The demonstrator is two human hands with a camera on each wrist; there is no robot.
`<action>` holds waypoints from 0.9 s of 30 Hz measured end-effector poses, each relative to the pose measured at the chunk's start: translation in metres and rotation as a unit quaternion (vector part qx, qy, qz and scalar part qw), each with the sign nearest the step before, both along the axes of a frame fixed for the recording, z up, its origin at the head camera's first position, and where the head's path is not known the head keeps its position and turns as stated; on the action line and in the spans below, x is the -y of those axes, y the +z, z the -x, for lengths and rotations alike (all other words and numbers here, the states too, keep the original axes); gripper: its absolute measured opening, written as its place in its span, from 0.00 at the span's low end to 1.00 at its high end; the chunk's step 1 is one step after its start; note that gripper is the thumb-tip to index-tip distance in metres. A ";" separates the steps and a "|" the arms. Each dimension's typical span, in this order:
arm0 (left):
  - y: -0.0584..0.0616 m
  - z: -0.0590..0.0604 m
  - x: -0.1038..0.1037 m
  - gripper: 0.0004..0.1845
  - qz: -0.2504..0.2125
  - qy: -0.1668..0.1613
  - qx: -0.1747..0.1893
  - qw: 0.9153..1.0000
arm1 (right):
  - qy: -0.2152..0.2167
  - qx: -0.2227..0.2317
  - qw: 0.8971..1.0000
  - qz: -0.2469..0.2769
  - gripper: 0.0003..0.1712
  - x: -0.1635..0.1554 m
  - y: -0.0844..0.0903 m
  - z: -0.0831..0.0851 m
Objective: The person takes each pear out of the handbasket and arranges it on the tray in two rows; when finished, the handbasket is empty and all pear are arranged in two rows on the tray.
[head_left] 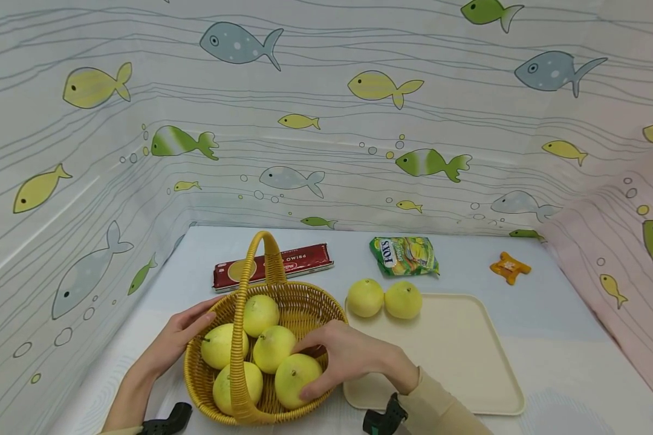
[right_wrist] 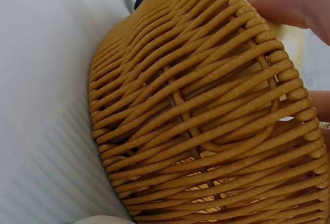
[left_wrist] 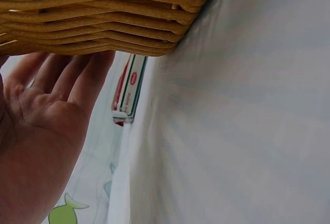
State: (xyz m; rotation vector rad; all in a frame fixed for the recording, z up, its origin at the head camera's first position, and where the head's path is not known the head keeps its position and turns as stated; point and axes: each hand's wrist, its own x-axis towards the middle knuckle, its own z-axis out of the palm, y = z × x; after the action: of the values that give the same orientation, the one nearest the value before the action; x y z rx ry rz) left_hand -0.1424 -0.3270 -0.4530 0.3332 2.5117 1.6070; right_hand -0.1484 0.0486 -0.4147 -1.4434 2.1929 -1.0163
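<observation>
Left hand [head_left: 176, 338] flat, fingers straight, pressing left outer wall of wicker basket [head_left: 310, 302]; grip open, holding nothing. Basket near left on table [head_left: 566, 362], tall handle upright, five yellow fruits inside. Right hand [head_left: 354, 356] reaches over right rim, fingers curled round nearest fruit [head_left: 294, 377]; grip closed on it. Red biscuit pack [head_left: 299, 264] just beyond basket. Cream tray [head_left: 468, 356] right of basket, two fruits [head_left: 383, 299] at its far left corner, touching. Green snack bag [head_left: 405, 255] beyond tray; small orange wrapper [head_left: 510, 267] far right.

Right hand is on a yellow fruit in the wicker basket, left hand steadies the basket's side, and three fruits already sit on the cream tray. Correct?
Not quite: the tray holds two fruits, not three, as the head view shows. The rest stands: right hand, left hand, basket.
</observation>
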 end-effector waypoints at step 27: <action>-0.003 0.001 0.002 0.25 -0.001 -0.002 -0.003 1.000 | 0.003 0.004 1.000 -0.011 0.33 -0.001 0.000 0.002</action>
State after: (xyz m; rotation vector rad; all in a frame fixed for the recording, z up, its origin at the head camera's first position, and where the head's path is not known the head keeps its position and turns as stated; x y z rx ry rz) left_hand -0.1435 -0.3286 -0.4563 0.3442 2.5126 1.6099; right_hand -0.1505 0.0495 -0.4146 -1.4337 2.1849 -0.9909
